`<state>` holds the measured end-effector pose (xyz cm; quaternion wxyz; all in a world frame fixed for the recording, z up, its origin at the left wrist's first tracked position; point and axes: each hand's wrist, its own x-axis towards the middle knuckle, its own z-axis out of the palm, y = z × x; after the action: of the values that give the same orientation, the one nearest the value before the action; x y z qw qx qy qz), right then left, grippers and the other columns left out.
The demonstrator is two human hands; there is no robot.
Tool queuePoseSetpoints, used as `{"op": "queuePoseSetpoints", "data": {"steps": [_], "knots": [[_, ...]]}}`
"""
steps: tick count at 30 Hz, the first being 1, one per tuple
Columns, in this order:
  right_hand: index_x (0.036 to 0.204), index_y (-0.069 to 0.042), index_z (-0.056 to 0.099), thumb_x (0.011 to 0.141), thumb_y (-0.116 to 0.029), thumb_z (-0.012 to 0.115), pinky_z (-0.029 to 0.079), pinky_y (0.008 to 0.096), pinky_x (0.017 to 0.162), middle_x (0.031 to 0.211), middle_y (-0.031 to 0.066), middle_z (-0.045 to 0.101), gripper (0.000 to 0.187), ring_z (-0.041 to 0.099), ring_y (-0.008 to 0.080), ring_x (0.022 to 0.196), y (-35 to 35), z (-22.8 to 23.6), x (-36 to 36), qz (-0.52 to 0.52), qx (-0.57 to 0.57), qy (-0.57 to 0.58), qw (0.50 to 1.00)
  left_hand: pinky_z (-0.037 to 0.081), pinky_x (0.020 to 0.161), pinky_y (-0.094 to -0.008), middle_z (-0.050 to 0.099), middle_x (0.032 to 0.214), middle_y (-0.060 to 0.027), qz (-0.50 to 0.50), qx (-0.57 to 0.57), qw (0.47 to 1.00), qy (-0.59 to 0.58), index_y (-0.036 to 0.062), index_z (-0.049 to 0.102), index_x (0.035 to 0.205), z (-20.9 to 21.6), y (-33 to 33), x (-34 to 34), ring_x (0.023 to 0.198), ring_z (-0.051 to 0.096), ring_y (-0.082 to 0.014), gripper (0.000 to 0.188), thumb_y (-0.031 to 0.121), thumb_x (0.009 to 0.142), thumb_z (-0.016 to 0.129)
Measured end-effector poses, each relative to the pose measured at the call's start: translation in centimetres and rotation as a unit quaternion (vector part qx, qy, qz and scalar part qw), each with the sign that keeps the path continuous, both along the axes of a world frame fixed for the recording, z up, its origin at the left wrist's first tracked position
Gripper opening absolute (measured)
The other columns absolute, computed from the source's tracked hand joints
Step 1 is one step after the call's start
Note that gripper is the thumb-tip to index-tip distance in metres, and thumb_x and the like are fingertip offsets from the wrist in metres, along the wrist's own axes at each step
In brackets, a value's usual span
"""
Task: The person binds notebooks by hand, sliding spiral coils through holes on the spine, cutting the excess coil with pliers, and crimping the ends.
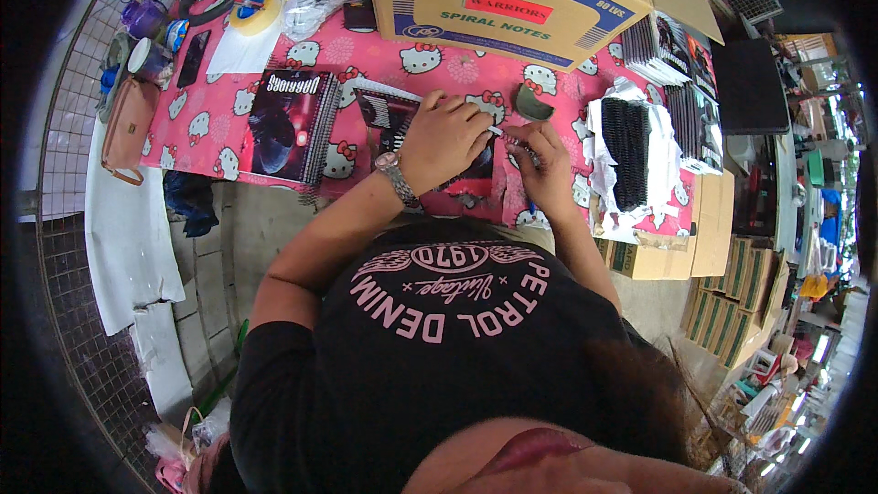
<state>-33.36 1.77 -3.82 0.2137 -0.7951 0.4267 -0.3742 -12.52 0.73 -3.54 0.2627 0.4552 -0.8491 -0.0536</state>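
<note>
A dark-covered notebook (382, 110) with white page edges lies in front of me, partly hidden under my left hand. My left hand (448, 137) rests across it with curled fingers gripping near its right edge. Close beside it, my right hand (541, 160) pinches at that edge; a small pale piece shows between the two hands, too small to name. Just beyond the right hand sits a dark green curved piece (533, 103). Black spiral binding coils (631, 155) lie on torn white paper to the right. A pile of spiral notebooks (283, 123) stands at the left.
A large cardboard box (512, 0) stands at the back. More notebooks (690, 119) are stacked at the right. A tape roll (256, 16), a phone (193, 59), a pink pouch (130, 128) and a lidded jar (149, 59) lie to the left. Boxes (732, 302) stand below right.
</note>
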Motion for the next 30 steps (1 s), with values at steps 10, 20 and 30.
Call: {"op": "queuePoseSetpoints", "data": {"steps": [10, 20, 30], "knots": [[0.112, 0.0, 0.058, 0.094, -0.008, 0.06, 0.052, 0.0312, 0.068, 0.105, 0.0178, 0.061, 0.02, 0.064, 0.025, 0.084, 0.8, 2.8, 0.2, -0.038, 0.146, 0.035, 0.988, 0.031, 0.106, -0.0497, 0.065, 0.107, -0.0017, -0.026, -0.071, 0.996, -0.046, 0.0196, 0.06, 0.116, -0.9, 0.3, 0.1, 0.106, 0.059, -0.0209, 0.038, 0.009, 0.08, 0.063], [0.123, -0.004, 0.056, 0.095, -0.03, 0.06, 0.052, 0.0414, 0.073, 0.101, 0.0194, 0.065, 0.038, 0.066, 0.0297, 0.091, -3.7, -1.4, -1.9, -0.044, 0.321, -0.07, 0.944, 0.021, 0.105, -0.073, 0.061, 0.111, -0.001, 0.02, -0.027, 0.996, -0.079, 0.0217, 0.064, 0.108, -0.5, 1.5, 0.6, 0.122, 0.051, -0.0248, 0.031, 0.009, 0.079, 0.063], [0.131, -0.006, 0.057, 0.087, -0.043, 0.063, 0.038, 0.047, 0.105, 0.13, 0.0225, 0.054, 0.058, 0.052, 0.0393, 0.118, -10.3, -8.0, -1.7, -0.155, 0.174, 0.314, 0.92, 0.019, 0.1, -0.0782, 0.055, 0.112, -0.0022, 0.058, 0.045, 0.997, -0.014, 0.0182, 0.065, 0.112, -0.7, 2.0, 2.7, 0.126, 0.042, -0.0296, 0.033, 0.032, 0.082, 0.07]]}}
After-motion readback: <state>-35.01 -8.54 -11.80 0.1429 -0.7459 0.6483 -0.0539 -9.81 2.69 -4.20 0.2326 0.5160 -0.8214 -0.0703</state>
